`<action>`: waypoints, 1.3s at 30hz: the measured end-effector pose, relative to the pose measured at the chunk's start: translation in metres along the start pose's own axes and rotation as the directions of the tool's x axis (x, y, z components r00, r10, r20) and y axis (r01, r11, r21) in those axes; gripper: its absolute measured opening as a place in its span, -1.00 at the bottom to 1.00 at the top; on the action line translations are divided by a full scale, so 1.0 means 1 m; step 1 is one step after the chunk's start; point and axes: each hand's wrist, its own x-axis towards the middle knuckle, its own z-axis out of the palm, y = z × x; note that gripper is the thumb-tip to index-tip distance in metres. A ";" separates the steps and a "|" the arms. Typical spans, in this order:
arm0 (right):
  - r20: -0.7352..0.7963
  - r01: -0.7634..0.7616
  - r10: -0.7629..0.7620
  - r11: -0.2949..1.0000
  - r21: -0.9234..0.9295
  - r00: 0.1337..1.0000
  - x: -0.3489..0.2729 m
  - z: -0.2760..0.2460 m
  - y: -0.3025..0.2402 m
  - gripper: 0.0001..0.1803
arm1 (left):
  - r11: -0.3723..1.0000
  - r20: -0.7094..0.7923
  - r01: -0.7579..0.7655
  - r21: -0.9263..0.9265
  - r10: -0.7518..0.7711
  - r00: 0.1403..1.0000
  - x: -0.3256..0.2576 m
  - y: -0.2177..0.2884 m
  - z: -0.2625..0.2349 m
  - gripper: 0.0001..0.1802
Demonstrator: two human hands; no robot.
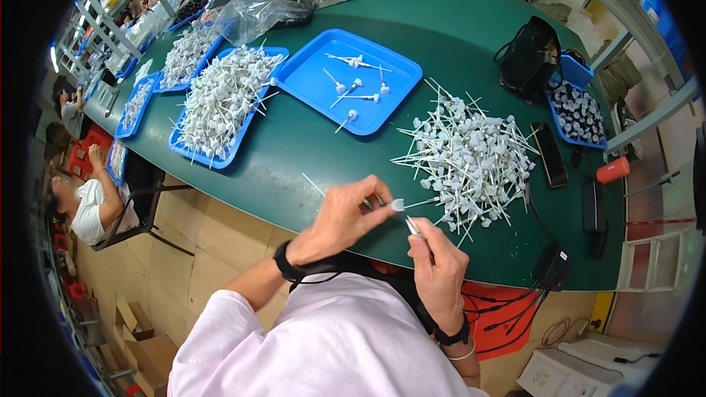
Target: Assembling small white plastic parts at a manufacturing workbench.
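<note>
Pinching white piece (398,205), long axis unclear, in left grip (347,211) near frame centre, clamping slim silvery tool (413,226) in right grip (440,259), pointed up-left toward it.

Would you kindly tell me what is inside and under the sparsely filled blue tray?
Inside the blue tray, a few white-headed pieces with thin stems lie scattered on its bottom. The tray covers the green table directly beneath it, so anything trapped there cannot be seen.

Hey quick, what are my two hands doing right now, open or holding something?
Left hand: closed, pinching a small white piece.
Right hand: closed, holding a slim silvery tool.
</note>
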 end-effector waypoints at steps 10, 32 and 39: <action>0.040 0.113 -0.107 0.976 -0.185 0.993 0.009 0.013 0.004 -0.73 | 0.957 0.007 0.075 -0.279 -0.076 0.997 -0.012 -0.008 0.013 -0.69; 0.062 0.121 -0.112 0.976 -0.180 0.992 0.024 0.007 0.004 -0.74 | 0.807 0.095 0.265 -0.527 -0.254 0.963 -0.012 -0.027 0.006 -0.79; 0.089 0.108 -0.089 0.965 -0.240 0.992 0.023 0.009 0.005 -0.77 | 0.681 0.199 0.365 -0.634 -0.312 0.929 -0.012 -0.014 0.013 -0.74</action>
